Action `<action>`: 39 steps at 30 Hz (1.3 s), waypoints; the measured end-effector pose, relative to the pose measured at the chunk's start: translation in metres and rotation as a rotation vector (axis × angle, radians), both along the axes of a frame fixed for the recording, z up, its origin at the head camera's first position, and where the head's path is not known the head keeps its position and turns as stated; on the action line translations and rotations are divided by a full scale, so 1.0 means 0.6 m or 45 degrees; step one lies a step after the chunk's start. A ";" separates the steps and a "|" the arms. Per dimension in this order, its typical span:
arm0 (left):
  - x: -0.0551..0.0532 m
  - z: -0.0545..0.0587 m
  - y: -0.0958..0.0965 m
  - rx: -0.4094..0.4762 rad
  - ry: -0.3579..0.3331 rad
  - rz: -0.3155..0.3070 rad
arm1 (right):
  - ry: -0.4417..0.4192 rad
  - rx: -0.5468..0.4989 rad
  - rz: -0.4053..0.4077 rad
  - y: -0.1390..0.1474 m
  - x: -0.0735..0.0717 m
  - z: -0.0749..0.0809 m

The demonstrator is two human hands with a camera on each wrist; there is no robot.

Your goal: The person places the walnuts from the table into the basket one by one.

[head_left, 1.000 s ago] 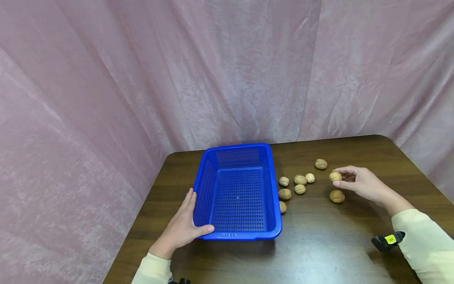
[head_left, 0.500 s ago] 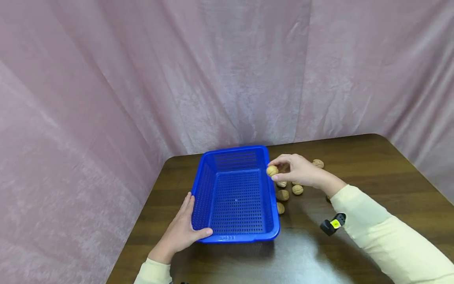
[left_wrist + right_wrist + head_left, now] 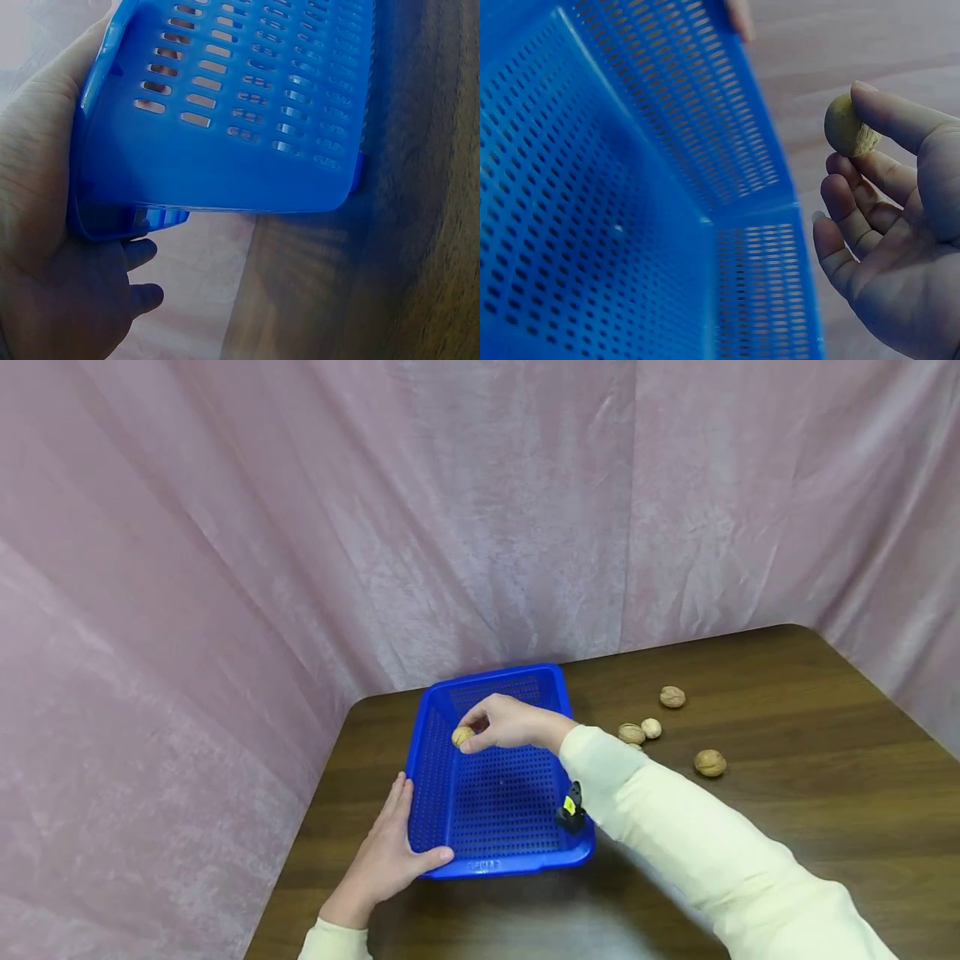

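In the head view a blue perforated plastic basket (image 3: 491, 865) stands on the table. My left hand (image 3: 382, 852) rests against its near left corner, fingers straight along the left side and thumb on the front rim. Seen from the left wrist, the palm (image 3: 45, 187) touches the basket rim. My right hand (image 3: 506, 722) is over the basket, pinching a walnut (image 3: 462, 737) between thumb and fingertips. The right wrist view shows the same walnut (image 3: 849, 127) in that pinch, held apart from the basket walls. No nut is seen on the visible part of the basket floor.
Right of the basket, on the brown wooden table (image 3: 787, 710), lie several walnuts, among them one farther back (image 3: 672, 697) and another nearer walnut (image 3: 709, 763). My right sleeve (image 3: 690, 835) hides part of the table. A pink curtain (image 3: 480, 527) hangs behind.
My right hand has carried the walnut leftward from the table's right side, across the basket's right rim, to above its interior. The left hand stays at the basket corner.
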State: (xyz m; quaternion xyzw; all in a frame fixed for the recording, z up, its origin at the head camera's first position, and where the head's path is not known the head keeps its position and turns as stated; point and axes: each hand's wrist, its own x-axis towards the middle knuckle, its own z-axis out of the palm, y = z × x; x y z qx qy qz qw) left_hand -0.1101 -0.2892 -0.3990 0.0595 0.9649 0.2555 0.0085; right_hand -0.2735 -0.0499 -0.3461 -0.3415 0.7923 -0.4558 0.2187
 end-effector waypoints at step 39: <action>0.018 0.009 -0.016 -0.012 0.029 0.005 | 0.047 0.290 0.059 -0.045 -0.005 -0.090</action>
